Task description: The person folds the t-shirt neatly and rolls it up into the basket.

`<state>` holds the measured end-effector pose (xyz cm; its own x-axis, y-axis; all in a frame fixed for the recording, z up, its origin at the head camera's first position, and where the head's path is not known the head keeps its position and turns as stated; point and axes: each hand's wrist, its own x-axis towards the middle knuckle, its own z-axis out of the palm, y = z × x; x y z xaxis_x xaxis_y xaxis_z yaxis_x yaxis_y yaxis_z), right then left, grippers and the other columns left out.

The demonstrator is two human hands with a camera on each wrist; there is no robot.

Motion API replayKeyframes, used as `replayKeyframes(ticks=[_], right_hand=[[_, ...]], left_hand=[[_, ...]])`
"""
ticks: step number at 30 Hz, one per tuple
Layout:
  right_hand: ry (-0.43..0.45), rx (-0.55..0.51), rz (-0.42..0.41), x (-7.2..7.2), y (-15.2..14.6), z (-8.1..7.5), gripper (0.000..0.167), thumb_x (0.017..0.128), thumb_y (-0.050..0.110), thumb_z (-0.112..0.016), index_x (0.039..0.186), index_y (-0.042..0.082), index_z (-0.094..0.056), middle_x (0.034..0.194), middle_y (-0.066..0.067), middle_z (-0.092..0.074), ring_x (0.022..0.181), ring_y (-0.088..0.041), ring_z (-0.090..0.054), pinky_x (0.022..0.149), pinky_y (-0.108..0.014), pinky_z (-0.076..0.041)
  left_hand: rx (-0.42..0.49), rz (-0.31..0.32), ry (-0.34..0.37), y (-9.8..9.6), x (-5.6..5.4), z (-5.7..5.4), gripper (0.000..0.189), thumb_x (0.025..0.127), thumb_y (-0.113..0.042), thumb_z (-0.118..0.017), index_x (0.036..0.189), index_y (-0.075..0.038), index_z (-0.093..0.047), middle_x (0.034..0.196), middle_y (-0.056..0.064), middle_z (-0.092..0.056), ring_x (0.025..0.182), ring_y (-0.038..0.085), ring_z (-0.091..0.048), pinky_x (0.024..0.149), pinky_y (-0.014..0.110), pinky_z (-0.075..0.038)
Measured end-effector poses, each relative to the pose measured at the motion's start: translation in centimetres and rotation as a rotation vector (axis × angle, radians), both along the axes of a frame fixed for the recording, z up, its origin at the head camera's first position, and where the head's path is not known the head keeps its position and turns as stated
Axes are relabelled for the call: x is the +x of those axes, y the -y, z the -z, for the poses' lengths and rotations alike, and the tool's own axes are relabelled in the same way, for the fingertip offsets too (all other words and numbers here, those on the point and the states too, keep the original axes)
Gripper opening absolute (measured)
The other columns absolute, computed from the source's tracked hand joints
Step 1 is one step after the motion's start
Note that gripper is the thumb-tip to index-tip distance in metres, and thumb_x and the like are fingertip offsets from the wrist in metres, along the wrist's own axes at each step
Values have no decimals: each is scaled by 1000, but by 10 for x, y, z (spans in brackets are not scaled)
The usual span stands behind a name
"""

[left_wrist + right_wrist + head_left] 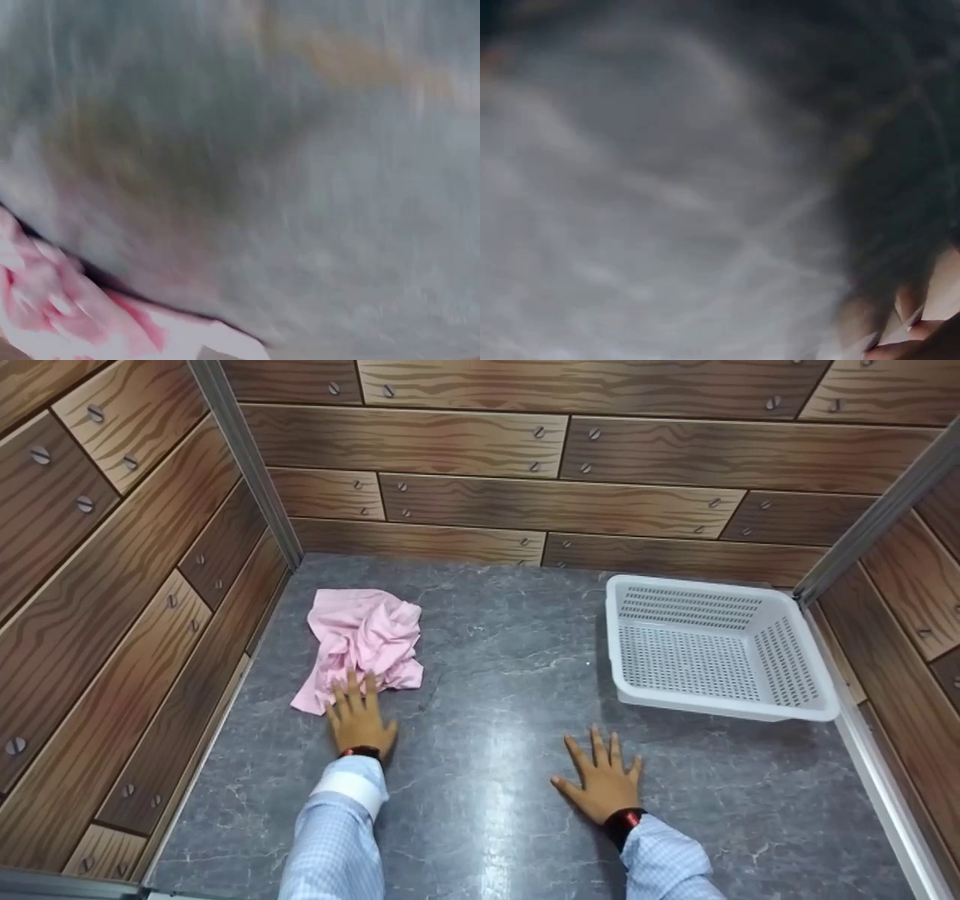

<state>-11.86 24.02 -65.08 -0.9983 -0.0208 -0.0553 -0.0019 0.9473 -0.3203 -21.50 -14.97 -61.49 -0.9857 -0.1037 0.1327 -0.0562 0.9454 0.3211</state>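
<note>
Head view: left hand (361, 725) and right hand (604, 785), two, fingers of both spread apart. One pink cloth (367, 634), crumpled, on left of marbled grey bench (510, 645), left fingertips over near edge. One white basket (720, 703), rectangular, perforated. Left wrist view: pink folds, rest blurred. Right wrist view: fingertips in corner.

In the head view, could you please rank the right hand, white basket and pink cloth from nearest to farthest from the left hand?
1. Pink cloth, left side, just ahead.
2. Right hand, to the right.
3. White basket, far right.
</note>
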Motion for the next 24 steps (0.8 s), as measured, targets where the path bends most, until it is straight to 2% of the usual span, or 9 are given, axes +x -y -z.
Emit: replayKeyframes(ticks=[4,8,15,19,22,24], right_hand=[[11,-38,15,3,-3,-5,80,84,68,-58,152,30,-37,162,-18,-21,148,-50,-8,110,-76,-2],[20,-55,28,6,-9,-8,83,84,68,-59,152,26,-36,161,-19,-23,148,-51,-9,111,-74,-5],[-35,-67,55,10,-24,-11,84,82,65,-63,152,24,-37,159,-22,-25,146,-54,-13,111,-74,-9],[-37,-66,67,12,-29,-9,85,82,65,-63,152,24,-37,159,-23,-25,145,-54,-14,111,-73,-9],[-20,-64,64,12,-29,-8,85,83,65,-62,152,24,-35,160,-23,-24,145,-54,-13,111,-74,-8],[-23,-64,64,11,-28,-9,85,83,65,-62,152,24,-35,159,-23,-24,145,-54,-13,111,-73,-9]], left_hand=[[20,-15,125,18,-12,-4,98,80,-26,-77,157,-10,-19,163,20,-13,149,48,-5,116,67,-14],[39,-20,252,25,-21,-6,92,85,-19,-71,157,-8,-15,164,19,-9,149,49,-3,115,68,-15],[72,-52,340,16,-31,-10,72,91,-10,-56,154,-4,-23,162,18,-17,148,50,-9,115,66,-20],[70,-65,334,9,-32,-10,51,97,-7,-45,147,-2,-36,151,20,-35,138,53,-30,106,65,-36],[39,-56,264,4,-31,-10,36,98,-5,-41,133,0,-48,135,22,-47,121,51,-46,93,62,-47],[26,-35,197,-1,-32,-11,30,98,-5,-39,123,2,-54,126,24,-53,114,49,-51,87,61,-50]])
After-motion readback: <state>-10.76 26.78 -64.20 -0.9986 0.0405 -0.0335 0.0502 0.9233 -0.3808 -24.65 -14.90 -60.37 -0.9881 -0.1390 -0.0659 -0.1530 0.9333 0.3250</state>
